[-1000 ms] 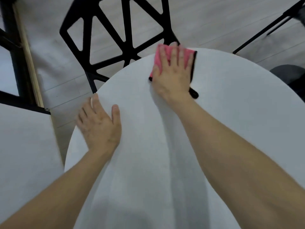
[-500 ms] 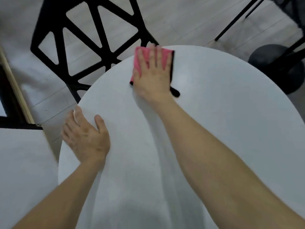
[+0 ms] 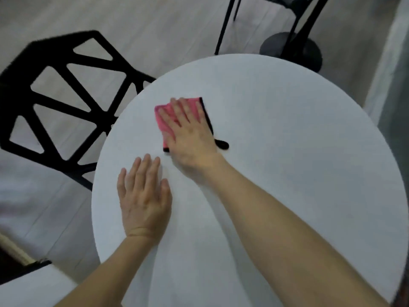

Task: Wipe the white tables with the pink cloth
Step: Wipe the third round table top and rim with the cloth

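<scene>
- Left hand (image 3: pixel 145 199): lies palm-down on the round white table (image 3: pixel 287 173) near its left edge, fingers straight and close together, holding nothing.
- Right hand (image 3: pixel 191 138): forearm reaches forward, palm flat, fingers spread, pressing the pink cloth (image 3: pixel 164 124) onto the tabletop.
- Pink cloth: black-edged, left of table centre.
- Black chair (image 3: pixel 66 103): stands beyond the left rim.

black lattice chair (image 3: pixel 51 56) on grey floor (image 3: pixel 155 29) (round black base (image 3: pixel 309 54) beyond)
</scene>
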A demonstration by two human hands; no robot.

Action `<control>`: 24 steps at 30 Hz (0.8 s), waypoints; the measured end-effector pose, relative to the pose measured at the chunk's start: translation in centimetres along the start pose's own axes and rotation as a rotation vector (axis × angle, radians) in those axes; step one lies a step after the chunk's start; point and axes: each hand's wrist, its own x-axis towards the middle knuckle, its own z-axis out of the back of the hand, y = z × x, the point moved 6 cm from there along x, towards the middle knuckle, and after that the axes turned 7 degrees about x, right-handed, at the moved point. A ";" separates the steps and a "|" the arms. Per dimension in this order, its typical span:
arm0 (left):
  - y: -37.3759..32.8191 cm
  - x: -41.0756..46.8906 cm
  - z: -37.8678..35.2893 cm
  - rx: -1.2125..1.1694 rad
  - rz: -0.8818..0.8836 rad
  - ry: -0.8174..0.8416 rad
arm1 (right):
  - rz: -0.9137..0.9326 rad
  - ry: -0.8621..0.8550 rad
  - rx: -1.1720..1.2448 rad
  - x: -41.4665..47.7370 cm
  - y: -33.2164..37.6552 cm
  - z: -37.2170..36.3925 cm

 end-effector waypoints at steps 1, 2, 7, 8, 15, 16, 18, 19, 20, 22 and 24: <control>-0.4 -0.1 0.1 -0.010 -0.071 0.018 | 0.131 0.055 0.015 -2.0 1.6 -0.4; -0.8 -0.2 0.1 -0.019 -0.150 0.030 | 0.208 0.088 0.024 -4.0 1.3 -0.2; -2.8 -1.2 0.1 -0.034 -0.517 0.071 | -0.254 -0.069 -0.018 -12.2 -15.0 4.2; -2.9 -1.2 0.0 -0.018 -0.540 0.078 | -0.448 -0.140 -0.043 -13.9 -18.5 5.3; -2.8 -0.6 0.2 0.042 -0.561 0.047 | -0.322 -0.126 0.005 -12.3 -5.4 1.3; -2.8 -0.6 0.2 0.047 -0.568 0.043 | -0.212 -0.089 0.013 -13.6 -4.4 1.0; -2.8 -0.7 0.1 0.065 -0.576 0.054 | -0.194 -0.141 0.035 -18.1 -6.9 1.5; -2.8 -0.8 0.1 0.072 -0.572 0.057 | -0.284 -0.191 0.041 -20.9 -9.7 2.0; -2.9 -0.8 0.2 0.075 -0.568 0.059 | -0.409 -0.233 0.025 -23.9 -12.7 2.7; -3.1 -1.0 0.2 0.067 -0.563 0.059 | -0.709 -0.306 -0.014 -29.5 -18.0 4.2; -3.0 -0.7 0.0 0.059 -0.563 0.047 | -0.946 -0.372 -0.024 -30.7 -18.6 4.7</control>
